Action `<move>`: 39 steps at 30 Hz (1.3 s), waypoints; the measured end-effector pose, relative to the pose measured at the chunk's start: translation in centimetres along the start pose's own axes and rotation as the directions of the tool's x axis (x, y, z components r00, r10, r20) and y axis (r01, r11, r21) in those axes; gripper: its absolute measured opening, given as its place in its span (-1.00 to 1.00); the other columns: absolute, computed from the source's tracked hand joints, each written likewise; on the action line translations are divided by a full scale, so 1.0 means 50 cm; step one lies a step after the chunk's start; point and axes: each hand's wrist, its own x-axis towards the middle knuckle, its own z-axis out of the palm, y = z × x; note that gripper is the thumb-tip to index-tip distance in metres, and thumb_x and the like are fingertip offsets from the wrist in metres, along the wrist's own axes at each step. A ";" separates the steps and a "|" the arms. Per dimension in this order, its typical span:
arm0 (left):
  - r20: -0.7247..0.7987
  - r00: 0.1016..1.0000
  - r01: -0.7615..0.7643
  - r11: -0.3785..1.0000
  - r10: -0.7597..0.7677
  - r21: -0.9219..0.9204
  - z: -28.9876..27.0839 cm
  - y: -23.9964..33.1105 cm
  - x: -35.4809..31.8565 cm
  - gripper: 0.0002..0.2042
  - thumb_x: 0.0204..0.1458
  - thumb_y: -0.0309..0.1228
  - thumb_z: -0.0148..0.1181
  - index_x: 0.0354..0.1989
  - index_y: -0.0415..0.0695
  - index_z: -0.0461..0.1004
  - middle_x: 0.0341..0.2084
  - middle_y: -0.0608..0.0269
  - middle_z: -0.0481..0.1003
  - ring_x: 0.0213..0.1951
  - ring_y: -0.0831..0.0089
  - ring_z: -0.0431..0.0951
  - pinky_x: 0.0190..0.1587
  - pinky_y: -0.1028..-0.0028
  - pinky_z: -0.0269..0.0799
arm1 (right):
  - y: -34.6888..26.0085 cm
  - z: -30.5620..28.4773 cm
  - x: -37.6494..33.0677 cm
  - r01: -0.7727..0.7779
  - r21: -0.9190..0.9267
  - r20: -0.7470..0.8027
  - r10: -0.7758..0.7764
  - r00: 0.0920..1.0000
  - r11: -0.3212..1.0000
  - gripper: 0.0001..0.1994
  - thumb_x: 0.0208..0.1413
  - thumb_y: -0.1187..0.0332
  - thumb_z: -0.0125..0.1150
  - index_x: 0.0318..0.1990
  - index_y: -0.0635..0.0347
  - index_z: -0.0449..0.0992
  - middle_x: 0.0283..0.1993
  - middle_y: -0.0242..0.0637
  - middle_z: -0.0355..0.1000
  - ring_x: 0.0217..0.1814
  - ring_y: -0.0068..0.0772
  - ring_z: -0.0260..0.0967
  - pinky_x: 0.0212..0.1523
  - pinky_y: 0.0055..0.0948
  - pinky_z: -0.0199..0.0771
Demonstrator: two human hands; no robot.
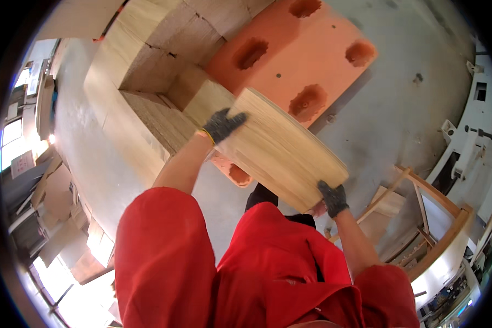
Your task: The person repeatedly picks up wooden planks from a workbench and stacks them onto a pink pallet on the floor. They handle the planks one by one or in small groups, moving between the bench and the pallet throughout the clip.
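A pale wooden board with straight grain is held at a slant in front of me, above the floor and the near edge of an orange plastic pallet. Lines along its far long edge suggest more than one layer, but I cannot tell how many boards there are. My left hand, in a dark grey glove, grips the upper left end. At the lower right end my right hand, also gloved, is closed on the board's corner. Fingers under the wood are mostly hidden. Stacked wooden boards stand on the pallet beside my left hand.
Large hollows mark the pallet's top. On the right are a wooden frame with loose pieces inside and a long white machine. Scrap sheets and cardboard lie along the left side. Grey concrete floor surrounds the pallet.
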 end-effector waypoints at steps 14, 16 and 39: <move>-0.389 0.646 0.002 0.508 0.657 0.861 -0.395 -0.130 -0.030 -0.43 0.06 -0.15 0.21 0.16 -0.28 0.31 0.17 -0.15 0.30 0.23 -0.08 0.23 0.25 0.09 0.13 | 0.112 0.616 0.395 -0.132 -0.134 0.085 0.144 0.986 0.982 -0.32 -0.06 0.17 0.41 0.17 0.27 0.26 0.11 -0.14 0.39 0.07 -0.31 0.37 0.04 -0.39 0.38; -0.542 0.678 0.175 0.607 0.496 0.775 -0.381 -0.243 -0.119 -0.36 0.10 -0.15 0.12 0.27 -0.28 0.15 0.25 -0.18 0.17 0.32 -0.08 0.08 0.31 0.05 -0.02 | 0.105 0.657 0.396 -0.123 -0.101 0.102 0.133 0.986 0.987 -0.31 -0.05 0.17 0.41 0.19 0.27 0.24 0.12 -0.13 0.38 0.09 -0.31 0.36 0.05 -0.40 0.37; -0.674 0.678 0.337 0.692 0.293 0.639 -0.370 -0.342 -0.134 -0.24 0.16 0.08 -0.04 0.32 -0.31 0.04 0.32 -0.07 0.07 0.36 0.05 0.00 0.37 0.17 -0.12 | 0.124 0.279 0.210 0.330 -0.843 0.362 -0.008 0.932 0.425 -0.38 0.13 -0.02 -0.01 0.25 0.20 0.20 0.15 0.03 0.34 0.20 0.00 0.27 0.18 -0.16 0.24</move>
